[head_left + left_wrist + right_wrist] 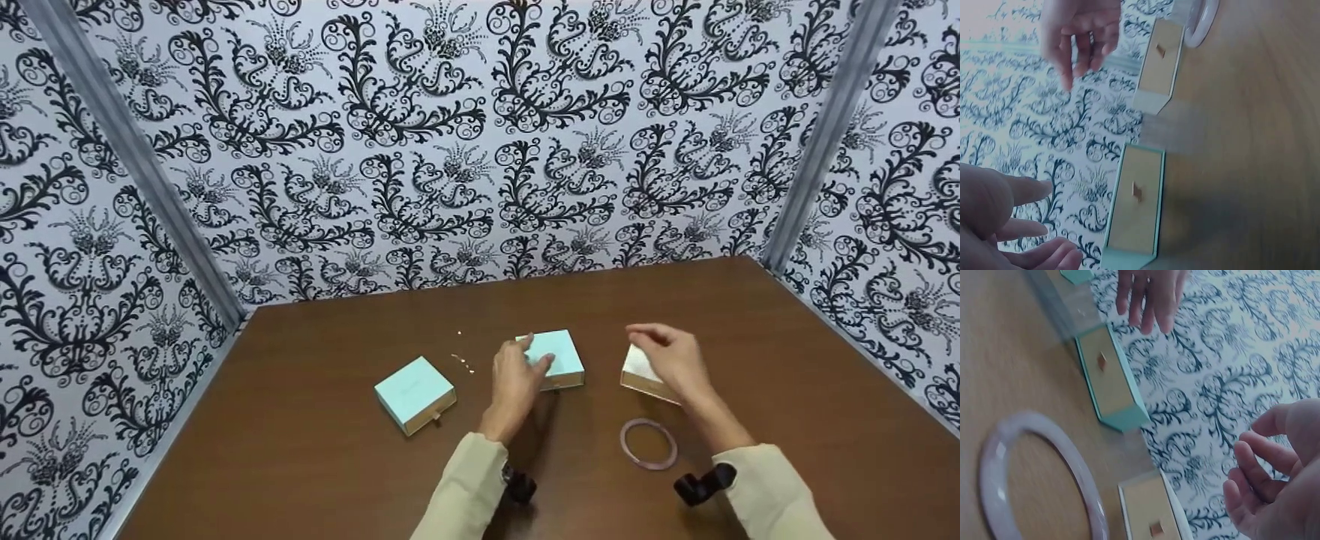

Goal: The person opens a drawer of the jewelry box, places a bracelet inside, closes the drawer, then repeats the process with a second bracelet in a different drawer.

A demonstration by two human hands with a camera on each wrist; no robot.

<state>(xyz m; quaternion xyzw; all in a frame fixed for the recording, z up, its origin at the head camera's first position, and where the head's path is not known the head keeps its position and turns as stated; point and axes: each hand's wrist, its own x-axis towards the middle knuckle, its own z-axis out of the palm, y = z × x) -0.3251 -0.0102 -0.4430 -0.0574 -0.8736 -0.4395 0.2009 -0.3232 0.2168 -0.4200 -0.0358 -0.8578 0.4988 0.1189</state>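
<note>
My left hand [516,375] hovers over a mint-green drawer box [564,352] in the middle, thumb and fingers spread apart. In the left wrist view this box's tan front [1135,197] with its small pull tab shows below and beside the fingers, which hold nothing. To the right, my right hand [675,360] hangs above a white drawer box [637,369] and partly hides it. Its fingers [1261,478] bend loosely with the thumb near the index fingertip, and nothing shows between them. A pale pinkish bangle [624,442] lies flat in front of the white box.
Another mint-green drawer box [414,390] sits at the left, turned at an angle. Between the two green boxes lies a thin piece of jewellery [463,364], with a tiny bright bit [459,332] behind it. Patterned panels [450,150] wall in the brown table [315,450].
</note>
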